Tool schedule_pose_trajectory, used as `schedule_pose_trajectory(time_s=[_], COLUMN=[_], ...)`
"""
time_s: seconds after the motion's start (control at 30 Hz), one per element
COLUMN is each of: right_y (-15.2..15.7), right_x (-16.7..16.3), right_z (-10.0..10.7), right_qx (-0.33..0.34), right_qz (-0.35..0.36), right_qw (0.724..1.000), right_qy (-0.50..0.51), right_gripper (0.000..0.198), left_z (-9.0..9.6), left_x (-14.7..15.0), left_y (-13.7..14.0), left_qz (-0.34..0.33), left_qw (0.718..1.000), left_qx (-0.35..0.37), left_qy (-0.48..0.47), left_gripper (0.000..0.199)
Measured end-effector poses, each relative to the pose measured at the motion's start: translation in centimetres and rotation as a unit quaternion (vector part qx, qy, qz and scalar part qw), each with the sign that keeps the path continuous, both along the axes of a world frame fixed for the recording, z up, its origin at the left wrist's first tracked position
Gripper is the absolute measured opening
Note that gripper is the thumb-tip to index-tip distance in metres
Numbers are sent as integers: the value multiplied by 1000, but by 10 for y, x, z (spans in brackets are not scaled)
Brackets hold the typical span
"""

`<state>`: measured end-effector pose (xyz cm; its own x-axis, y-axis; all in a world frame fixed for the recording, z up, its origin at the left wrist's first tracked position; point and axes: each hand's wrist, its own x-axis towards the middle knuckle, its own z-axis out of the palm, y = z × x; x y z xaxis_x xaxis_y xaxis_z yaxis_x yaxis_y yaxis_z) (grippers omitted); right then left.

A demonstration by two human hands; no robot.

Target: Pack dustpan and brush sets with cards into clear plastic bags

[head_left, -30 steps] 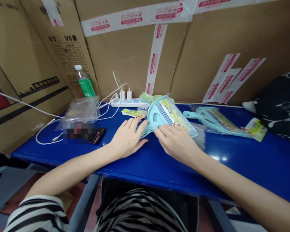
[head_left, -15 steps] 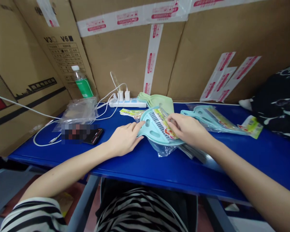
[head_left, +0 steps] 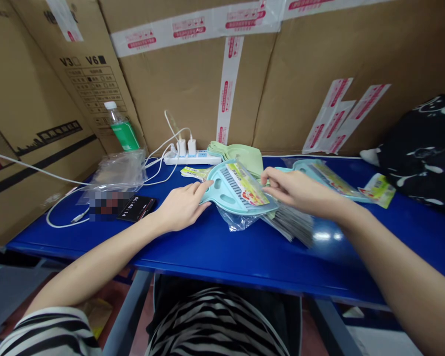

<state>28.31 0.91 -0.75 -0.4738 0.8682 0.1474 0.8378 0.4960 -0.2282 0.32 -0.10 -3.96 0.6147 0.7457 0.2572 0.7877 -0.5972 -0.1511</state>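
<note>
Blue dustpan (head_left: 230,190) pinched in left hand (head_left: 181,205), well inside table's (head_left: 207,252) front edge; right hand (head_left: 287,188), grip unclear

Dustpan (head_left: 224,192) light blue; card (head_left: 245,183) on it yellow-green with red marks. Bristles (head_left: 292,225) grey. Stacked pans (head_left: 247,157) pale green. Tabletop (head_left: 215,254) deep blue. Sleeve (head_left: 48,333) striped black and white. Cardboard (head_left: 178,74) brown; tape (head_left: 230,74) white, printed red.

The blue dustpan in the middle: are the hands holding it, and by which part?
The left hand holds the dustpan by its handle. The right hand is beside the label; whether it pinches anything cannot be told.
</note>
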Motion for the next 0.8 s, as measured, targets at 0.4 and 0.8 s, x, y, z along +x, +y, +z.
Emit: schedule_pose_trajectory(time_s=[0.4,0.8], right_y=[8,16], right_x=[2,-1], right_z=[-3,-23], right_qx=[85,-19], right_qz=[-76,-26], right_qw=[993,986], right_qy=[31,165], right_gripper=[16,33], left_z=[-1,-1], left_x=[-2,-3], left_y=[0,1], left_qz=[-22,-43], left_qw=[1000,999], left_qx=[4,10], left_qy=[-11,1], left_gripper=[45,45])
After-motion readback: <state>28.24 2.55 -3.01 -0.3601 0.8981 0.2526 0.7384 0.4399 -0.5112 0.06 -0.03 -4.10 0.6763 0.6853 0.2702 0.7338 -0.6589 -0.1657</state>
